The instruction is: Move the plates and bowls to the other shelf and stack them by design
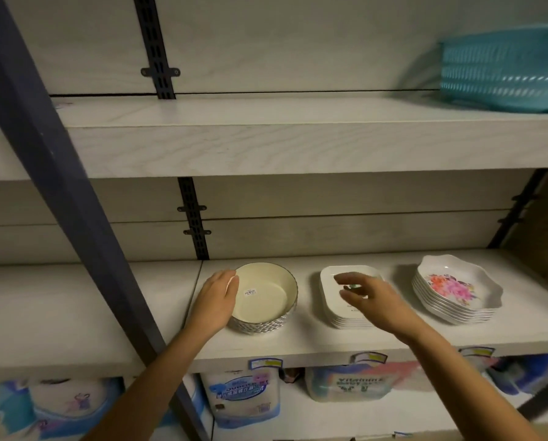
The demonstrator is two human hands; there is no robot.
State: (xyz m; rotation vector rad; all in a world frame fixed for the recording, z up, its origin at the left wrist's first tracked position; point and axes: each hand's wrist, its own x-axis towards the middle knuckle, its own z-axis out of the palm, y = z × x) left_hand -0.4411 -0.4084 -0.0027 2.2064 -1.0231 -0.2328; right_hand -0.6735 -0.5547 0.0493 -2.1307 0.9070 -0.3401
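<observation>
Three stacks stand on the middle shelf [298,348]. At the left is a stack of round cream bowls [266,300] with a price sticker inside the top one. My left hand [217,297] lies against its left rim, fingers straight over the edge. In the middle is a stack of white square plates [333,300]. My right hand [368,294] hovers over them, fingers spread and loosely bent, holding nothing. At the right sits a stack of scalloped plates with a pink flower print [454,289].
The upper shelf [266,144] is bare apart from a teal plastic basket [505,65] at its right end. A dark blue upright post [62,186] slants down the left side. Packs of tissue and wipes [241,399] fill the shelf below.
</observation>
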